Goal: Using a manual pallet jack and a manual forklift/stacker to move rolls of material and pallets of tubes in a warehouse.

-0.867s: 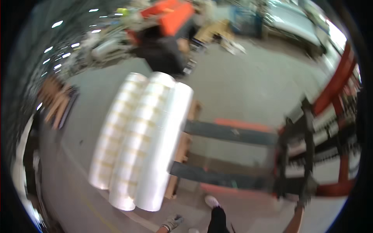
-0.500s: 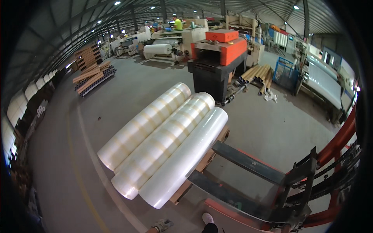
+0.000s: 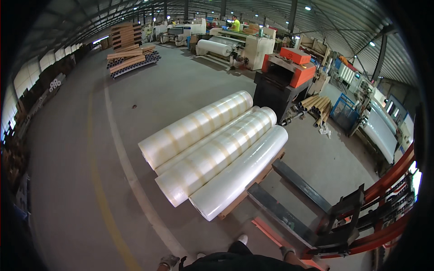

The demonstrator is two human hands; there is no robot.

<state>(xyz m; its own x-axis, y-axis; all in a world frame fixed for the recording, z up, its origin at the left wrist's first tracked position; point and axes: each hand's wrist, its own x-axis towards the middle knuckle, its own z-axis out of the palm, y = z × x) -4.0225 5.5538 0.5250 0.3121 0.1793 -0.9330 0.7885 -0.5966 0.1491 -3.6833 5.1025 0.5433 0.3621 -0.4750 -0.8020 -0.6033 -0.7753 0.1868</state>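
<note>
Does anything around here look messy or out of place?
Two small things: a crumpled whitish plastic-looking scrap lies like litter on the smooth grey floor beside loose brown cardboard tubes; and a small dark speck, too tiny to identify, sits alone left of the large shiny white rolls.

It's a factory: lg rolls (image 3: 217, 156), forks (image 3: 281, 214) & machs (image 3: 302, 76).

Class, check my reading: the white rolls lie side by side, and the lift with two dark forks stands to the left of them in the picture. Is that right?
Not quite: in the head view, the lift with two dark forks stands to the right of the white rolls, which do lie side by side.
</note>
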